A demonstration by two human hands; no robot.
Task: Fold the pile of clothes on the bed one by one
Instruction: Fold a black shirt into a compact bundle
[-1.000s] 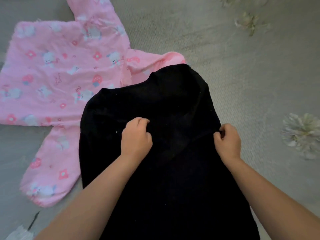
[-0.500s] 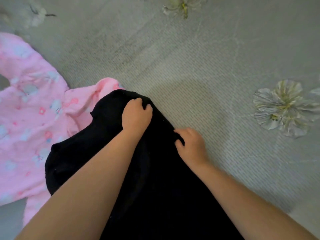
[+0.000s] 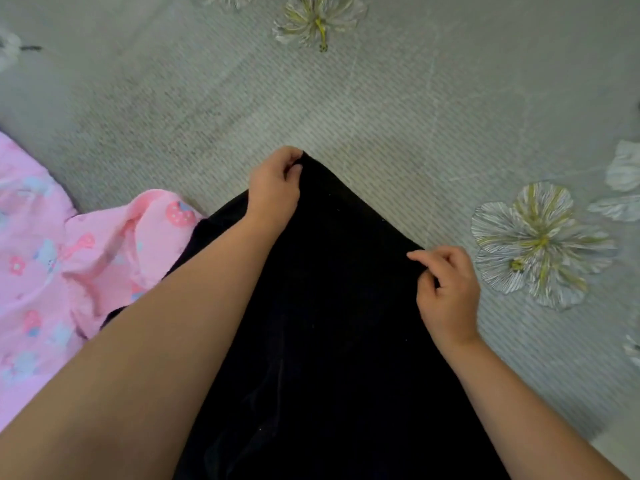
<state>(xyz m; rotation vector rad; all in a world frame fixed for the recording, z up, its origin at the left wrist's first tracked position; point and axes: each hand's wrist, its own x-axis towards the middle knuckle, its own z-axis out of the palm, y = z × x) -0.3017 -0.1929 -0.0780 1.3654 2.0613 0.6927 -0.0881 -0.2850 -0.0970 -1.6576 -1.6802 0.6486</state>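
Left hand (image 3: 273, 192): the far corner of the black garment (image 3: 339, 334) is being pinched between thumb and curled fingers; the grip is closed tight on the cloth, with the corner raised to a peak at the fingertips.
Right hand (image 3: 446, 292): the right-side edge of the black garment is being pinched between thumb and bent fingers; the grip is drawn in small, with a fold of cloth caught in it.
Black garment: it is being held by both hands along its upper right edge, which is running straight from one grip to the other; the rest is spread down toward the bottom of the view, lying on the bed. What kind of garment it is cannot be told.
Pink printed garment (image 3: 52, 271): it is lying rumpled at the left, just beside the black garment and partly tucked beneath its left edge; strawberries and small flowers are printed on it.
Bed sheet (image 3: 346, 109): grey-green with fine dashes and large pale flowers; one flower (image 3: 536, 244) is lying just beyond the right hand, another (image 3: 318, 19) near the top edge.
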